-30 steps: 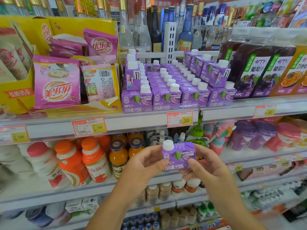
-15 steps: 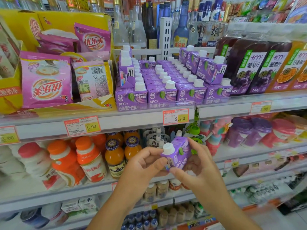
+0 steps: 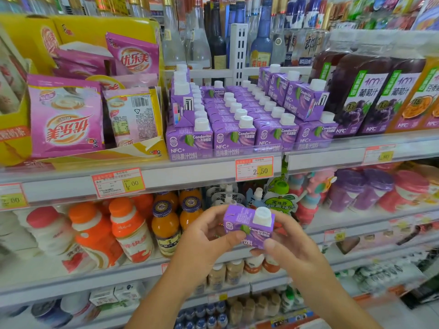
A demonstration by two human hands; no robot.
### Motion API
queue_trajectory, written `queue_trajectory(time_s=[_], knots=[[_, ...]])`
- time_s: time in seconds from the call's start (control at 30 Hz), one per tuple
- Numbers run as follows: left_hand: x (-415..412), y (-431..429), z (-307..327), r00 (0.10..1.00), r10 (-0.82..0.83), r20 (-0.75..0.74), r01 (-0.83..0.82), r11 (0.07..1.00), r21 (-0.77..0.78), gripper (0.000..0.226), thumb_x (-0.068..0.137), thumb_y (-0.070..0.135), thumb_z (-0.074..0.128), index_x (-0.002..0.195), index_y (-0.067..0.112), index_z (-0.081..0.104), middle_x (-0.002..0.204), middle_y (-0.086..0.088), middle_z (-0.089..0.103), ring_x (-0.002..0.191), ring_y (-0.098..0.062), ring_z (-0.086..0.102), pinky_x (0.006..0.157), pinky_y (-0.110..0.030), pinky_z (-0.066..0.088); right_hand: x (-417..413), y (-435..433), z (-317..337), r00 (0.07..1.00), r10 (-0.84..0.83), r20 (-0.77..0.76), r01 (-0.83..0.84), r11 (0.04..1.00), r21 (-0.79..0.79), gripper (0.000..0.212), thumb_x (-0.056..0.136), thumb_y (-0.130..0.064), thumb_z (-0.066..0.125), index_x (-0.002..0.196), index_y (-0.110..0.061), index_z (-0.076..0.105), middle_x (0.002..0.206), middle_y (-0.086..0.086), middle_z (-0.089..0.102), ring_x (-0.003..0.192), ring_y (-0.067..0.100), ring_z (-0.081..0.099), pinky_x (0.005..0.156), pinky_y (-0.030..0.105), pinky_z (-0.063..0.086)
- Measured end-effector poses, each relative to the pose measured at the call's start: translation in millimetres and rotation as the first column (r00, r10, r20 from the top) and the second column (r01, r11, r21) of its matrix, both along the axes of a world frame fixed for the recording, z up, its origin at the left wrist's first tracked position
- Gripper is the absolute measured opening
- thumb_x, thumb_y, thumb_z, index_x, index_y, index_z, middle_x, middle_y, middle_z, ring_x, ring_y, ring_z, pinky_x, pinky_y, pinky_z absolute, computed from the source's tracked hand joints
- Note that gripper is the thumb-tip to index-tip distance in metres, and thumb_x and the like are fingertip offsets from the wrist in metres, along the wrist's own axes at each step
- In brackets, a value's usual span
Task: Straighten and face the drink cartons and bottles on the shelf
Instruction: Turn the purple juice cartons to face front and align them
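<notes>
Loose purple carton [image 3: 249, 227] was off the shelf, held in mid-air near the viewer, below the price rail of the upper shelf [image 3: 166, 179] and in front of the lower tier. Left hand [image 3: 209, 236] pinched its left side, thumb on the printed face. Right hand [image 3: 292, 248] pinched the lower right corner, fingers behind. This edge grip left the label readable and the white cap [image 3: 262, 216] up, probably to check the facing before re-slotting. Carton: glossy coated paperboard, a sharp-edged box with a sloped top and round plastic cap. On the shelf the carton rows [image 3: 237, 136] faced front. A stacked carton at left [image 3: 181, 100] showed its side panel, and the stacked cartons at right [image 3: 301, 98] sat skewed, likely still needing a turn.
</notes>
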State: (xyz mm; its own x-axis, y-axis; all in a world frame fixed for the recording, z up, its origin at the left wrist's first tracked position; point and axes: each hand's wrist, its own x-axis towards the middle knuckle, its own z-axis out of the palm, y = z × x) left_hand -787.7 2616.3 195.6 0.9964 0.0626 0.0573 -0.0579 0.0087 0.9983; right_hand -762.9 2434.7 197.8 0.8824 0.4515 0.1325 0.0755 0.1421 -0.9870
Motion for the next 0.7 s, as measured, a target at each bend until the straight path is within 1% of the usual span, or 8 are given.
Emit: queue_trajectory(time_s=[0.03,0.1,0.17,0.3,0.43,0.57,0.63,0.7], knots=[[0.2,0.4,-0.6,1.0,0.014,0.021,-0.014,1.0,0.002,0.044,0.069,0.026,0.077,0.112,0.03,0.065,0.107,0.009,0.073,0.096,-0.009,0.068,0.076,-0.022,0.052,0.4,-0.9,0.4,1.0,-0.002,0.025,0.002,1.0,-0.022,0.032,0.083,-0.031,0.074,0.112,-0.04,0.064,0.117,-0.001,0.068,0.105,0.02,0.066,0.082,0.028,0.055],[0.5,2.2,-1.3,0.999,0.008,0.052,-0.009,1.0,0.025,0.04,0.073,0.022,0.082,0.108,0.035,0.068,0.109,0.009,0.072,0.1,-0.011,0.068,0.079,-0.023,0.053,3.2,-3.8,1.4,0.997,-0.04,0.071,0.045,0.996,-0.074,0.034,0.08,-0.022,0.07,0.105,-0.043,0.064,0.111,-0.003,0.07,0.101,0.016,0.067,0.078,0.024,0.054],[0.2,4.3,-0.7,0.997,-0.003,0.073,0.0,0.999,0.042,0.04,0.074,0.018,0.082,0.105,0.04,0.069,0.111,0.008,0.072,0.101,-0.012,0.068,0.08,-0.023,0.054,6.4,-6.8,2.4,0.989,-0.061,0.137,0.077,0.99,-0.116,0.039,0.078,-0.018,0.067,0.104,-0.046,0.065,0.112,-0.006,0.07,0.105,0.014,0.065,0.079,0.022,0.054],[1.0,6.5,-1.4,0.996,0.002,0.084,-0.006,0.999,0.053,0.04,0.072,0.021,0.075,0.108,0.034,0.068,0.112,0.008,0.071,0.1,-0.013,0.068,0.079,-0.024,0.055,8.5,-8.4,3.2,0.985,-0.054,0.164,0.082,0.982,-0.169,0.04,0.078,-0.02,0.065,0.105,-0.05,0.064,0.111,-0.008,0.07,0.107,0.012,0.065,0.083,0.022,0.054],[0.4,7.3,-0.8,0.996,0.01,0.09,-0.019,0.994,0.106,0.038,0.076,0.028,0.073,0.113,0.034,0.067,0.113,0.01,0.071,0.103,-0.012,0.068,0.084,-0.027,0.054,12.5,-12.1,17.6,0.974,0.01,0.227,0.065,0.944,-0.322,0.035,0.08,-0.034,0.06,0.109,-0.053,0.06,0.108,-0.019,0.07,0.102,0.004,0.065,0.08,0.019,0.052],[-2.1,6.0,11.9,0.985,0.063,0.158,-0.092,0.979,0.182,0.039,0.075,0.036,0.068,0.113,0.037,0.061,0.106,0.02,0.071,0.099,-0.002,0.066,0.082,-0.017,0.051,25.7,-15.8,46.4,0.938,0.028,0.345,0.132,0.893,-0.431,0.029,0.078,-0.036,0.062,0.104,-0.047,0.069,0.101,-0.022,0.069,0.092,0.003,0.068,0.072,0.016,0.053],[-1.4,7.2,22.6,0.972,0.089,0.219,-0.14,0.963,0.231,0.037,0.073,0.04,0.067,0.11,0.042,0.062,0.104,0.024,0.07,0.096,0.001,0.066,0.08,-0.015,0.05,33.6,-14.3,65.0,0.925,0.073,0.373,0.125,0.868,-0.481,0.029,0.076,-0.035,0.067,0.102,-0.048,0.069,0.099,-0.021,0.07,0.088,0.003,0.068,0.074,0.019,0.054],[0.9,11.0,38.0,0.952,0.107,0.287,-0.192,0.938,0.287,0.035,0.072,0.044,0.068,0.106,0.049,0.064,0.104,0.027,0.068,0.095,0.003,0.065,0.08,-0.012,0.048,41.1,-12.8,89.5,0.907,0.132,0.4,0.109,0.844,-0.526,0.026,0.075,-0.033,0.07,0.095,-0.049,0.069,0.093,-0.023,0.071,0.085,-0.001,0.068,0.076,0.016,0.052]])
